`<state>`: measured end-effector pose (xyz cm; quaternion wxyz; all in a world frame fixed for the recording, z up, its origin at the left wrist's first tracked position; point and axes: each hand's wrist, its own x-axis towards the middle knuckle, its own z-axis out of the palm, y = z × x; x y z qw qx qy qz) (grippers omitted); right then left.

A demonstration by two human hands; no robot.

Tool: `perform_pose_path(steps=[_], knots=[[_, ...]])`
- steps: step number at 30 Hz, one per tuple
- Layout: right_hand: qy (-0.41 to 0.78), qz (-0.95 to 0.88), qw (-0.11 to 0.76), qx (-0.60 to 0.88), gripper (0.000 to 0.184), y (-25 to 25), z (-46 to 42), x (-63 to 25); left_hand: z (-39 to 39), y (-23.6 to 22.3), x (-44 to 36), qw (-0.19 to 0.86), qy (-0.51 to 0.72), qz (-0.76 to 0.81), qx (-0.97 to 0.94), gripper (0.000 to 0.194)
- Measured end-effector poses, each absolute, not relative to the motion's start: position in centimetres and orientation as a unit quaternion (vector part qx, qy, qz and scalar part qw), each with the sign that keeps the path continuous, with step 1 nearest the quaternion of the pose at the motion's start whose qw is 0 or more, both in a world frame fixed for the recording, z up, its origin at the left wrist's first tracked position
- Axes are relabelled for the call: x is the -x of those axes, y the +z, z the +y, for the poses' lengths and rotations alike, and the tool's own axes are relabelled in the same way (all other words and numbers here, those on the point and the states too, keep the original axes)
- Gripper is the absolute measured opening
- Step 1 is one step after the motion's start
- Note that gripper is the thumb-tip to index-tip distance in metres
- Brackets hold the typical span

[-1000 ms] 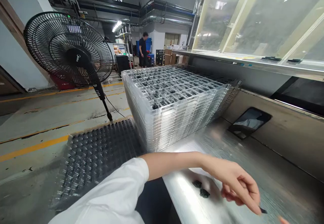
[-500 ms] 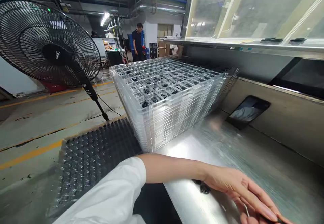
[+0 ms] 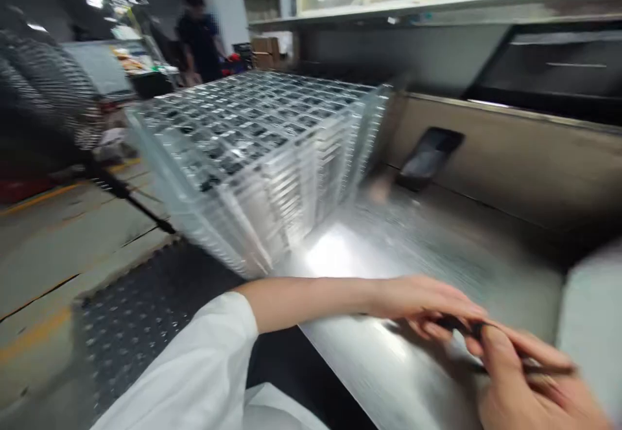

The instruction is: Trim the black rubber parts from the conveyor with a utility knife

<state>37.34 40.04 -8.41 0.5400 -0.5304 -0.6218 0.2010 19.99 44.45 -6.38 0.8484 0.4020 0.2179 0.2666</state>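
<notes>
My left hand reaches across the shiny metal worktop, its fingers drawn together on a small dark part. My right hand comes in from the lower right and pinches a thin dark tool against that part. The two hands meet at the front of the worktop. Behind them stands a tall stack of clear plastic trays with small black parts in their pockets. The picture is smeared by motion.
A phone leans on the back panel of the bench. A black fan stands on the floor at left, above a dark studded mat. A person stands far back. A pale object is at the right edge.
The camera has swung right and down. My left hand moved right along the worktop and my right hand came into view, meeting it over the small dark part.
</notes>
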Motion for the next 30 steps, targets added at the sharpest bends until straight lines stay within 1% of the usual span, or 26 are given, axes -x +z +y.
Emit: perform_pose_path(steps=[2,3,6,9,15,18,26,30], knots=[[0.197,-0.635,0.554,0.501,0.03,-7.8,39.4,-37.1,43.9,-6.1,-20.1,0.842,0.255,0.19,-0.435,0.028],[0.191,-0.634,0.559,0.498,0.029,-7.6,39.4,-36.9,43.7,-5.9,-20.1,0.838,0.271,0.184,-0.437,0.03],[0.222,-0.647,0.558,0.47,0.025,-7.5,39.8,-36.7,43.4,-5.7,-20.1,0.824,0.301,0.199,-0.437,0.036],[0.219,-0.657,0.561,0.454,0.019,-7.7,40.0,-36.9,43.2,-5.4,-20.2,0.818,0.301,0.216,-0.44,0.038],[0.217,-0.652,0.574,0.446,0.015,-8.0,39.8,-37.1,42.9,-5.0,-20.3,0.822,0.301,0.221,-0.431,0.036],[0.213,-0.646,0.581,0.446,0.016,-8.1,39.8,-37.1,43.1,-5.0,-20.2,0.823,0.304,0.225,-0.423,0.038],[0.245,-0.671,0.557,0.424,0.019,-7.9,40.2,-37.2,43.4,-5.3,-20.0,0.807,0.314,0.243,-0.437,0.041],[0.29,-0.659,0.554,0.419,0.017,-7.7,39.9,-37.0,43.2,-5.0,-19.9,0.775,0.329,0.281,-0.46,0.041]])
